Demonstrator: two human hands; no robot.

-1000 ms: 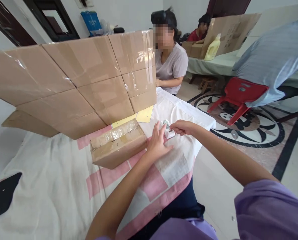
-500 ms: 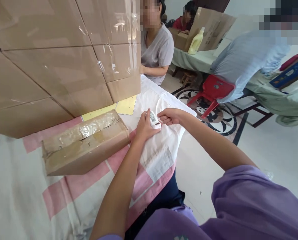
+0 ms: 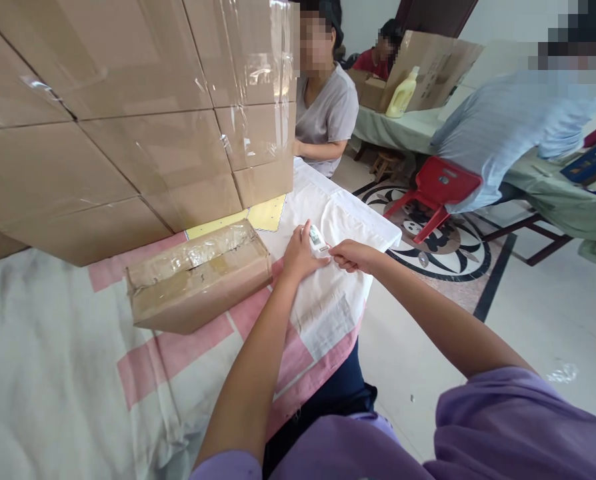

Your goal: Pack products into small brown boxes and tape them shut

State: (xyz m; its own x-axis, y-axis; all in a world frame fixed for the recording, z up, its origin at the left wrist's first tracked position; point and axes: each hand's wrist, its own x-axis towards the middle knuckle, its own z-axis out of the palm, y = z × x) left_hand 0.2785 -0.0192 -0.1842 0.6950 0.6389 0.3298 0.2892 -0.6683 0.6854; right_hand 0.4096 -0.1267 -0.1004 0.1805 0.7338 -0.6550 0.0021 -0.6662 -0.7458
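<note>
A small white device with a little screen [image 3: 318, 241] is held just above the cloth-covered table [image 3: 68, 393]. My left hand [image 3: 299, 255] grips its left side with the thumb up along it. My right hand [image 3: 351, 255] pinches its lower right end, fingers curled closed. A taped brown cardboard box [image 3: 198, 277] lies flat on the cloth just left of my left hand, not touched.
A tall taped cardboard screen [image 3: 138, 113] stands behind the box. A person in a grey shirt [image 3: 328, 113] sits past the table's far end. A red plastic stool [image 3: 441, 190] and a person in light blue [image 3: 508, 127] are at right, by a green-covered table with a yellow bottle [image 3: 402, 93].
Both hands closed onto the white device and lifted it off the cloth; the left hand went from spread fingers beside it to gripping it. My view moved closer and shifted.
</note>
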